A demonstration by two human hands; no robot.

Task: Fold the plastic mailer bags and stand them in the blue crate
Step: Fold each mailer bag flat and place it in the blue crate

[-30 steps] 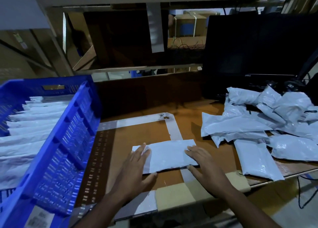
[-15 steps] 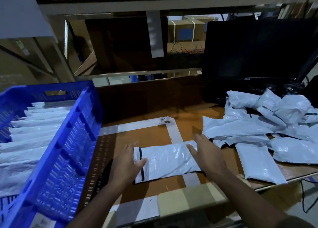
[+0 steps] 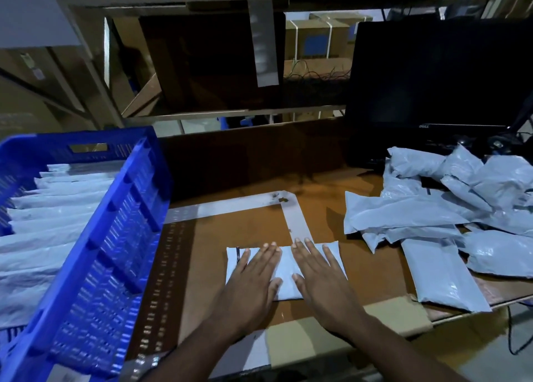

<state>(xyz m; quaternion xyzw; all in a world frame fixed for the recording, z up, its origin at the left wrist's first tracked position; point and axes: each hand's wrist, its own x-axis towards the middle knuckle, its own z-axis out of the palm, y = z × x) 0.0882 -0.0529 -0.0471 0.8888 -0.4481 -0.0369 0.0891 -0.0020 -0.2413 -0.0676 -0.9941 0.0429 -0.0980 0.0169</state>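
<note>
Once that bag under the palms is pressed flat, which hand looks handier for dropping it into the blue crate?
Probably the left hand. It presses the folded mailer bag on the side nearer the blue crate, which stands to the person's left. The right hand lies flat nearer the pile of unfolded bags.

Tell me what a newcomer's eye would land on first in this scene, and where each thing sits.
First, the left hand and right hand, pressed flat side by side on a folded mailer bag at the near middle of the table. Next, the blue crate on the left, with a row of folded bags standing in it. On the right lies a loose heap of grey mailer bags, in front of a dark monitor.
</note>
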